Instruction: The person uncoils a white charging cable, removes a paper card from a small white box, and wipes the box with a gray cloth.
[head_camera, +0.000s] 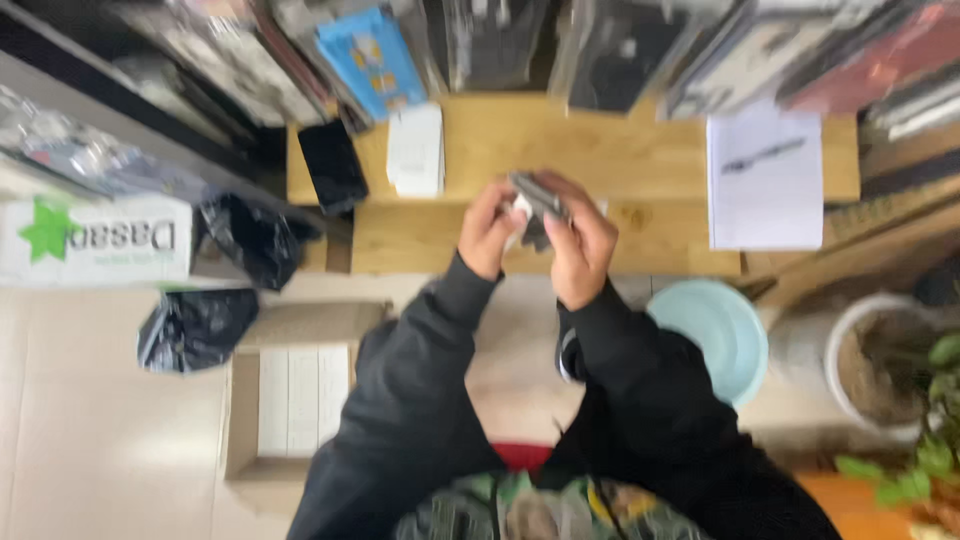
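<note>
A wooden counter (600, 140) runs across the far side, under a row of packaged goods hanging or leaning above it. On it lie a black phone (333, 165), a white box (416, 150) just right of it, and a white sheet (765, 180) with a pen (762, 155) at the right end.

Both hands meet over the counter's near edge. The left hand (488, 232) and the right hand (580, 245) together grip a small grey and white item (535, 205), blurred, between their fingers.

On the floor at the left, an open carton (290, 400) holds white boxes in a row. Black bags (195, 325) lie beside it, and a white box with green print (95, 240) sits farther left. At the right stand a pale blue stool (715, 335) and a white pot (880, 365) filled with soil, with a green plant (930, 420).
</note>
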